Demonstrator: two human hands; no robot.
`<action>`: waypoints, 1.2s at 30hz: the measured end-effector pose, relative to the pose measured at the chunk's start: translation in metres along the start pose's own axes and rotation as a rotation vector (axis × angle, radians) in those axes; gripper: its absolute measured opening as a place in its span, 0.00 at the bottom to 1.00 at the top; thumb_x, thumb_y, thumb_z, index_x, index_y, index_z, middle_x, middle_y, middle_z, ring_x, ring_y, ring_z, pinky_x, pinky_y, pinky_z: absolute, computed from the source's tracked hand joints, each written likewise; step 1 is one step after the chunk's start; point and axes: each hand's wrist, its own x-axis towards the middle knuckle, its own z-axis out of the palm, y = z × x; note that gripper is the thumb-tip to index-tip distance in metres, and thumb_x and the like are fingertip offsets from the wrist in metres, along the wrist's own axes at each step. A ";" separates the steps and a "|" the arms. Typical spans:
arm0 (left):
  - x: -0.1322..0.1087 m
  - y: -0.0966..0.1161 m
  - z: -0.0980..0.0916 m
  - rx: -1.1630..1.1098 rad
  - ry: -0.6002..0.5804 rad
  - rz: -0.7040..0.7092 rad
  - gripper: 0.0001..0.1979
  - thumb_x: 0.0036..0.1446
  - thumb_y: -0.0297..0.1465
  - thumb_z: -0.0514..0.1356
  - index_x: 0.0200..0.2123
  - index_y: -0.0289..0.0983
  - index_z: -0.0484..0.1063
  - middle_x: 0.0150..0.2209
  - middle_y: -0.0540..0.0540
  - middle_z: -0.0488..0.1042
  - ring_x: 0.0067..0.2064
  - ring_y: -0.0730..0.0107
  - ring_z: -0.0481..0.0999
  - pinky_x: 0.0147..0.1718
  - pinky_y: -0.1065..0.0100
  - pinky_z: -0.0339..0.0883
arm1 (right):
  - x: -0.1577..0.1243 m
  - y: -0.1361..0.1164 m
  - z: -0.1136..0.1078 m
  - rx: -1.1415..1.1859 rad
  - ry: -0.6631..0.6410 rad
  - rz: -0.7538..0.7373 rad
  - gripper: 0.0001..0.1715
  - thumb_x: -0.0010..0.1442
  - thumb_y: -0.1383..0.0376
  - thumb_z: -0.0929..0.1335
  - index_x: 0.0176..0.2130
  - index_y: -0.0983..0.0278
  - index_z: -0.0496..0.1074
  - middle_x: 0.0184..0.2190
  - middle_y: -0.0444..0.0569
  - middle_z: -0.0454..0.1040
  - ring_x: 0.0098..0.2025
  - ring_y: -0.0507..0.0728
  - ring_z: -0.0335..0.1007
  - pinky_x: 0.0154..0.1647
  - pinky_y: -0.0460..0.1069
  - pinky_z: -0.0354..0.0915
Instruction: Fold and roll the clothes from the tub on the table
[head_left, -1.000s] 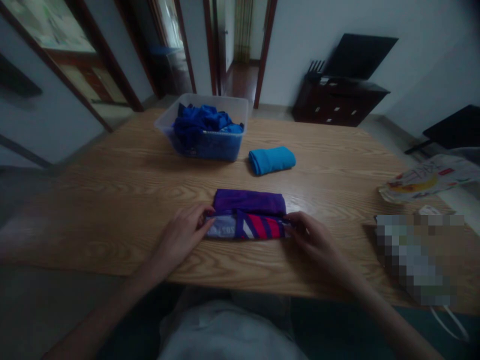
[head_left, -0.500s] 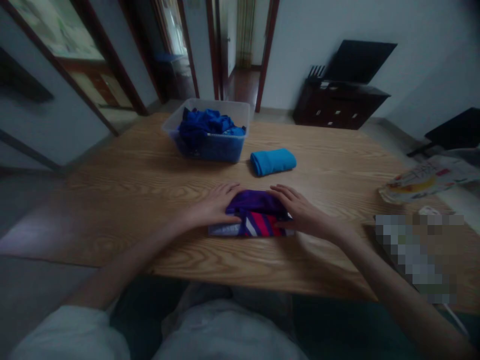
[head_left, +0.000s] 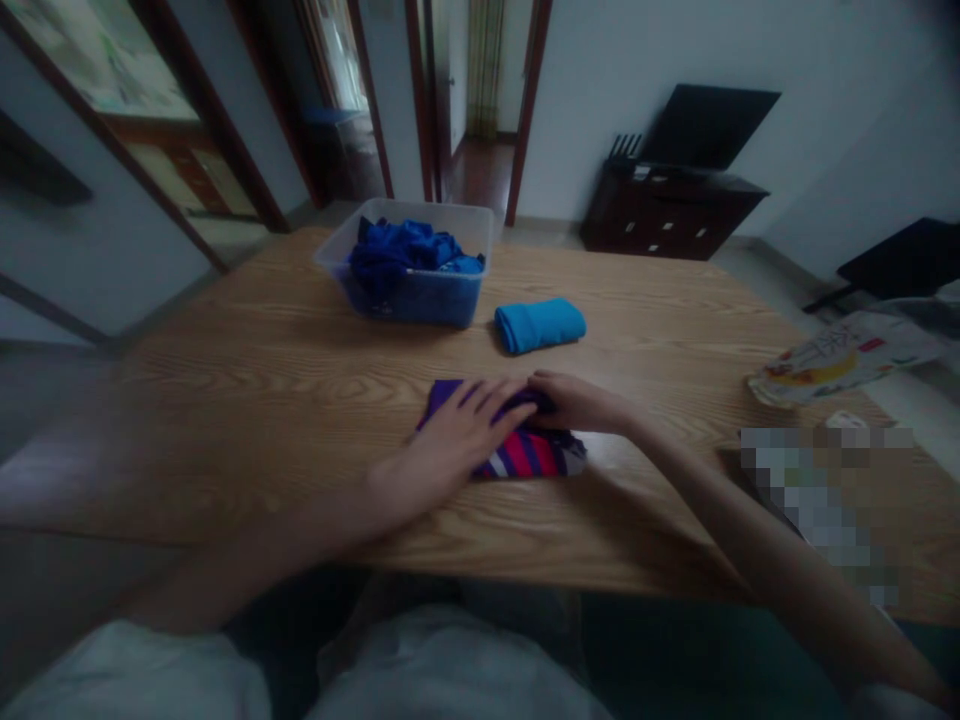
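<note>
A folded purple garment (head_left: 532,456) with red and white stripes lies on the table in front of me. My left hand (head_left: 469,425) rests flat across its left and middle part, fingers stretched out and covering much of the cloth. At the upper right edge, my right hand (head_left: 562,400) has its fingers bent round the purple fabric, close to the left fingertips. Just beyond the hands lies a rolled bright blue cloth (head_left: 541,325).
A clear plastic bin (head_left: 322,258) holding crumpled blue clothes (head_left: 409,250) stands at the back left of the wooden table (head_left: 247,400). To the right are a printed plastic bag (head_left: 832,365) and a blurred-out flat item (head_left: 817,500).
My left hand has slid rightward from the garment's left end onto its middle. My right hand has moved slightly left, its fingers now curled in on the cloth. The striped part sits differently.
</note>
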 end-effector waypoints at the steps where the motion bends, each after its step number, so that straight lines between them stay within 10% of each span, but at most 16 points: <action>1: -0.007 0.016 0.002 0.047 -0.009 0.001 0.32 0.66 0.19 0.54 0.72 0.37 0.61 0.75 0.35 0.60 0.77 0.50 0.57 0.74 0.45 0.53 | 0.002 -0.002 -0.003 0.003 -0.024 -0.003 0.18 0.60 0.66 0.74 0.50 0.64 0.76 0.46 0.54 0.80 0.43 0.59 0.77 0.42 0.49 0.68; 5: -0.025 0.051 0.024 0.088 -0.094 -0.086 0.25 0.72 0.28 0.54 0.69 0.32 0.66 0.69 0.33 0.71 0.68 0.48 0.72 0.67 0.48 0.65 | 0.007 -0.012 -0.010 -0.013 -0.058 0.004 0.15 0.58 0.70 0.73 0.47 0.64 0.75 0.42 0.51 0.80 0.37 0.56 0.74 0.36 0.47 0.63; 11: -0.030 0.035 0.056 0.172 -0.052 -0.122 0.27 0.70 0.19 0.51 0.70 0.32 0.66 0.67 0.34 0.73 0.68 0.55 0.73 0.65 0.55 0.69 | 0.003 -0.022 -0.003 -0.025 -0.014 0.008 0.06 0.61 0.69 0.73 0.40 0.65 0.74 0.35 0.51 0.79 0.34 0.57 0.71 0.34 0.48 0.60; 27: -0.025 -0.008 0.035 0.019 0.108 -0.151 0.13 0.72 0.28 0.57 0.57 0.36 0.70 0.48 0.40 0.78 0.49 0.54 0.78 0.51 0.54 0.72 | -0.041 -0.061 0.016 -0.064 0.164 -0.205 0.09 0.74 0.63 0.68 0.51 0.64 0.73 0.48 0.57 0.80 0.50 0.64 0.75 0.55 0.58 0.69; 32: -0.025 -0.013 0.031 0.157 0.162 -0.038 0.23 0.70 0.34 0.61 0.65 0.40 0.68 0.65 0.34 0.71 0.66 0.45 0.69 0.65 0.46 0.62 | -0.050 -0.079 0.027 -0.249 0.199 -0.203 0.31 0.71 0.44 0.69 0.55 0.66 0.74 0.54 0.64 0.78 0.55 0.71 0.73 0.63 0.66 0.66; 36: -0.018 -0.016 0.034 0.143 0.080 0.021 0.20 0.68 0.35 0.63 0.60 0.34 0.72 0.63 0.34 0.73 0.66 0.45 0.69 0.70 0.47 0.56 | -0.054 -0.091 0.048 -0.442 0.238 -0.084 0.28 0.70 0.59 0.70 0.64 0.69 0.69 0.62 0.67 0.74 0.60 0.73 0.70 0.67 0.68 0.64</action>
